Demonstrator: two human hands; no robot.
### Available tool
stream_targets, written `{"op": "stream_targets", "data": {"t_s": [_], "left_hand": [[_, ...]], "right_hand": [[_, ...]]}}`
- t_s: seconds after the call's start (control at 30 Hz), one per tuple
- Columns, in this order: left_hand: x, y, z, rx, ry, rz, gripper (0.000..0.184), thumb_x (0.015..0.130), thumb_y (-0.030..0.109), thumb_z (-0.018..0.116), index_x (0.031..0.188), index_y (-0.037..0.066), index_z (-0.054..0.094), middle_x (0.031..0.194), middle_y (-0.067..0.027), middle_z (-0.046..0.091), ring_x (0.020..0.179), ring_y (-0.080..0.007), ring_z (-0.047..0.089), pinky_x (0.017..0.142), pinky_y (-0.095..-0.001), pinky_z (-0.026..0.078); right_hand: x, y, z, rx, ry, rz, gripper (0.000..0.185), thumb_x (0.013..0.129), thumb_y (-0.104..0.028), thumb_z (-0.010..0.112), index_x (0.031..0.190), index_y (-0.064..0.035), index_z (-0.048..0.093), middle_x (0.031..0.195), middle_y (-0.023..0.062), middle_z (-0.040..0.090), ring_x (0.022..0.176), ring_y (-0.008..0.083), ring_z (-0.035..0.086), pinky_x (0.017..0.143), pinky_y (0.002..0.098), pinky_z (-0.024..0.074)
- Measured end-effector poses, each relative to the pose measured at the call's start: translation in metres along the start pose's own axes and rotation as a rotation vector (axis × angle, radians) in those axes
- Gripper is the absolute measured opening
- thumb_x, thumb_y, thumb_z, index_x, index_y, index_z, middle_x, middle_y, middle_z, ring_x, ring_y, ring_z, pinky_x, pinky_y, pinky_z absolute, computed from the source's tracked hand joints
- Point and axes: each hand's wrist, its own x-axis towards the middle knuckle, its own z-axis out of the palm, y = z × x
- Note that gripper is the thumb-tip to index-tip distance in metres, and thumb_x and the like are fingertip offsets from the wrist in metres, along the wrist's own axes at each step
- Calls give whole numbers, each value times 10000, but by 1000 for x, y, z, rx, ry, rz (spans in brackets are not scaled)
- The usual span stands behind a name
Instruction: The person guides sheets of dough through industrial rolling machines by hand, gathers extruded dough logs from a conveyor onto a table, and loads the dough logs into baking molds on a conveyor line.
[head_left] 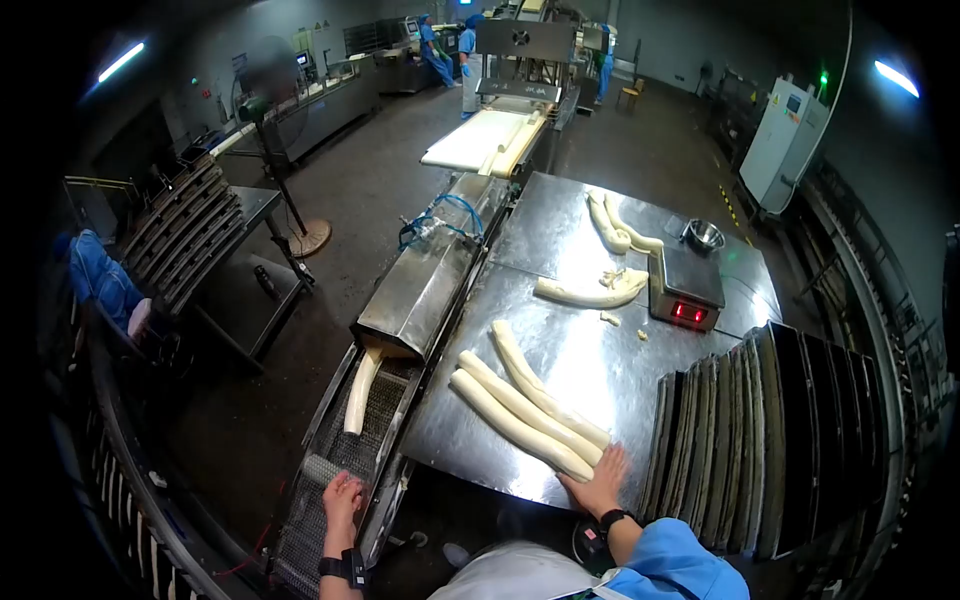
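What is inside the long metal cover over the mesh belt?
A dough strip sticks out of the metal cover at its near end, onto the mesh belt. What lies deeper inside cannot be seen, because the metal hides it.

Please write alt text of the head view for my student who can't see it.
A person's right hand is at the near ends of three dough rolls on a metal table; the left hand is over a mesh conveyor. Farther back are more dough and a digital scale.
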Motion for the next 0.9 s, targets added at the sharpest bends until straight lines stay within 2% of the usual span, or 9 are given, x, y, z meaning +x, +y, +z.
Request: {"op": "stream_targets", "data": {"t_s": [0.1,0.2,0.23,0.37,0.4,0.47,0.63,0.8,0.9], "left_hand": [[2,9,13,-14,5,19,440,873,34,564,1303,29,477,1078,-55,609,895,-96,578,778,-221,461],[24,12,18,161,73,245,464,841,30,586,1291,8,480,1106,-108,605,986,-192,591,858,-292,469],[45,6,12,439,101,374,494,819,39,602,1293,-9,473,1146,-154,587,1044,-260,574,909,-331,451],[82,20,10,1010,96,597,606,765,91,655,1308,-60,433,1262,-275,504,1170,-400,498,1013,-411,393],[101,16,5,983,41,444,685,752,121,669,1341,-74,377,1294,-294,473,1186,-423,475,1016,-423,392],[105,12,9,1010,103,400,720,750,127,671,1359,-73,344,1278,-295,482,1174,-425,483,1007,-432,398],[84,10,27,1135,308,312,730,748,141,677,1361,-49,330,1211,-289,515,1104,-432,521,956,-465,423],[64,7,27,1021,289,406,423,745,97,678,1093,14,452,1040,-242,591,968,-437,575,849,-493,446],[54,5,27,976,176,408,364,741,73,679,1003,42,428,980,-229,583,944,-427,569,819,-496,437]], "right_hand": [[17,-16,-11,92,4,61,1316,633,-686,689,1420,146,43,1501,335,20,1419,420,-49,1139,514,-29],[31,-20,-17,243,77,119,1334,565,-598,793,1423,134,80,1493,342,67,1417,427,13,1144,512,25],[36,-27,-27,245,76,115,1334,565,-598,793,1423,134,80,1493,342,67,1417,427,13,1144,512,25],[67,-76,-68,-48,-109,-176,1284,510,-616,806,1375,134,227,1377,321,330,1350,427,240,1125,550,118],[76,-85,-64,-91,-157,-225,1291,497,-623,807,1372,134,232,1335,294,375,1306,410,298,1122,553,127],[93,-101,-48,-134,-208,-280,1305,477,-625,813,1367,136,237,1244,232,455,1202,367,408,1108,544,170],[71,-113,-24,-106,-5,-444,1187,566,-555,785,1371,121,234,1250,230,439,1185,356,413,1053,502,246],[56,-86,-31,-246,15,-768,1111,605,-618,728,1390,29,279,1256,200,460,1173,334,438,1016,504,286],[64,-86,-66,-122,-240,-506,1098,607,-667,703,1387,0,311,1228,187,496,1169,321,451,984,503,310]]}}
